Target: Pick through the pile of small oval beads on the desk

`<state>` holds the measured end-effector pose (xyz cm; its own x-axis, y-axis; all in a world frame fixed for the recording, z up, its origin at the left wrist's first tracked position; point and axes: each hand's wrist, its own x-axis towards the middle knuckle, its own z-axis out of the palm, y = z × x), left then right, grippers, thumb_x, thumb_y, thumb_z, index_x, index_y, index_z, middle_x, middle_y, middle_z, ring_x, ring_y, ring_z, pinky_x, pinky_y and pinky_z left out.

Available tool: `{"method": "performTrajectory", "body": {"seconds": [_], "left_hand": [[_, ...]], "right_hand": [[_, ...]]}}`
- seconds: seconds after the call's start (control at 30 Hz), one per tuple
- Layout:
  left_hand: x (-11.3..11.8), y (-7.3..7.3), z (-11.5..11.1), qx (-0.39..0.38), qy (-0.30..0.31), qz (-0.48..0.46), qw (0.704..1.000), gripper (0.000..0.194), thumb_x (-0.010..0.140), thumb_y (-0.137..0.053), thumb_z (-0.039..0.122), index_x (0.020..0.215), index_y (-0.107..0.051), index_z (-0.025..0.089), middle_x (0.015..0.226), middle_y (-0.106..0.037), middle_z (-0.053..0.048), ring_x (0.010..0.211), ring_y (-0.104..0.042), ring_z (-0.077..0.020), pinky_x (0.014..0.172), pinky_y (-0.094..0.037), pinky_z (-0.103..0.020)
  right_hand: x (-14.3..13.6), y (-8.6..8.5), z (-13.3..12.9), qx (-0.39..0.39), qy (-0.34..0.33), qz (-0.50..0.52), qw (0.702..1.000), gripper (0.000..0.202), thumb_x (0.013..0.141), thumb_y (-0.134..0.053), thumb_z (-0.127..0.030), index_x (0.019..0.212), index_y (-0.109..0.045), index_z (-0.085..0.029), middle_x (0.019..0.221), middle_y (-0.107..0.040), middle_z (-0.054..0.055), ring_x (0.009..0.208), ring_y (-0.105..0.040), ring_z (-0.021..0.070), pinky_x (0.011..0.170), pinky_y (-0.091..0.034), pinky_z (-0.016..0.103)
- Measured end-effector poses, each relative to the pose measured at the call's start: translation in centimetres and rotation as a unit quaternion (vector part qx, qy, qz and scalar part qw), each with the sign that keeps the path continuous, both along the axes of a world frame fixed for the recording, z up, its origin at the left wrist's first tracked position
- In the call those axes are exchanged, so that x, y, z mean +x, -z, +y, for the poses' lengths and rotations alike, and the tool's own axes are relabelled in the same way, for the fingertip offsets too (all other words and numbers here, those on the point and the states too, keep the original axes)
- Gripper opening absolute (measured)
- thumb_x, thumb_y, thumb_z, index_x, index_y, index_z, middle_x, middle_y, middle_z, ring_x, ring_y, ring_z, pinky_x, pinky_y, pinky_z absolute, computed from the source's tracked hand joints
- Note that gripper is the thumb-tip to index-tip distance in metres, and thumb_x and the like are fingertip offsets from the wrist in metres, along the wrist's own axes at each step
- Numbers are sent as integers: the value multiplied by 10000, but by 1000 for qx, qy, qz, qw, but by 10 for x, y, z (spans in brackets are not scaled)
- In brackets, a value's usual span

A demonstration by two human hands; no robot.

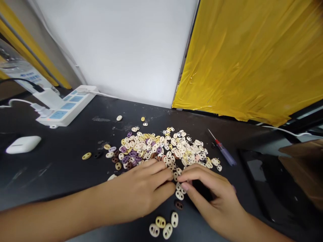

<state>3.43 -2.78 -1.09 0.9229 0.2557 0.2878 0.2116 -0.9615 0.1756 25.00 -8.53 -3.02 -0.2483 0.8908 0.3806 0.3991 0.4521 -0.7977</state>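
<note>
A wide heap of small oval two-hole pieces (141, 144), like cord stoppers, lies on the black table (63, 171) in cream, yellow, purple and brown. My left hand (148, 188) rests at the heap's near edge, fingers curled, tips hidden. Close by on the right, my right hand (212, 193) has thumb and index finger drawn together among cream pieces; what they pinch is too small to make out. Below the fingertips are a cream piece (179, 195) and a dark brown piece (179, 204). Nearer me sits a small group with a yellow piece (160, 222) and cream ones.
A screwdriver (224, 151) lies right of the heap. At the left are a white power strip (69, 106) with plugs, a white earbud case (24, 144) and a plastic bottle (25, 72). A black tray-like object (272, 185) stands at the right. Yellow sheeting (247, 60) hangs behind.
</note>
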Motion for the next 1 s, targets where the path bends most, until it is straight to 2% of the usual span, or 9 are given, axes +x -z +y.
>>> {"method": "performTrajectory", "body": {"seconds": [0.13, 0.27, 0.4, 0.57, 0.77, 0.9, 1.0], "left_hand": [[2, 8, 1, 2, -17, -7, 1000, 101, 894, -540, 132, 968, -602, 156, 889, -605, -74, 860, -542, -222, 848, -444, -364], [-3, 3, 5, -117, -29, -37, 992, 125, 890, -522, 107, 967, -590, 179, 891, -613, -51, 863, -556, -199, 827, -454, -336], [-10, -6, 8, -269, -86, -132, 950, 134, 893, -523, 124, 980, -592, 200, 867, -632, -16, 810, -580, -149, 724, -471, -268], [-14, -5, 12, -367, -148, -200, 896, 171, 911, -547, 188, 1054, -638, 203, 744, -615, 19, 678, -564, -115, 623, -452, -239], [-10, 1, 18, -435, -143, -226, 860, 197, 912, -571, 238, 1069, -663, 164, 835, -692, -26, 748, -630, -141, 674, -492, -263], [-8, -2, 17, -423, -164, -224, 862, 181, 887, -602, 242, 1023, -698, 171, 899, -705, -39, 798, -641, -149, 723, -501, -269], [-8, -5, 17, -428, -157, -206, 866, 186, 871, -627, 253, 1018, -711, 175, 819, -694, -26, 737, -624, -135, 677, -489, -248]], "right_hand": [[-2, 4, 5, -41, 32, 37, 998, 126, 891, -584, -152, 962, -664, -220, 832, -669, 44, 752, -647, 169, 665, -562, 307], [-5, 7, 12, -81, 69, 94, 990, 73, 897, -600, -197, 955, -643, -207, 877, -664, 48, 795, -667, 160, 723, -575, 305], [-13, 2, 11, -116, 86, 138, 980, 84, 898, -612, -232, 979, -616, -210, 830, -670, 29, 755, -683, 153, 690, -582, 290], [-33, -6, 10, -142, 75, 177, 971, 73, 869, -650, -241, 927, -623, -206, 780, -678, 16, 704, -684, 144, 673, -586, 283], [-40, -1, 18, -169, 37, 242, 955, 124, 849, -672, -280, 922, -627, -191, 733, -683, 6, 666, -696, 143, 681, -604, 300], [-30, 0, 14, -181, 36, 250, 950, 139, 828, -704, -252, 929, -644, -177, 739, -699, 13, 679, -710, 135, 677, -596, 259], [-26, 0, 10, -188, 32, 263, 946, 129, 818, -723, -239, 904, -651, -175, 719, -710, 14, 664, -714, 130, 651, -588, 231]]}}
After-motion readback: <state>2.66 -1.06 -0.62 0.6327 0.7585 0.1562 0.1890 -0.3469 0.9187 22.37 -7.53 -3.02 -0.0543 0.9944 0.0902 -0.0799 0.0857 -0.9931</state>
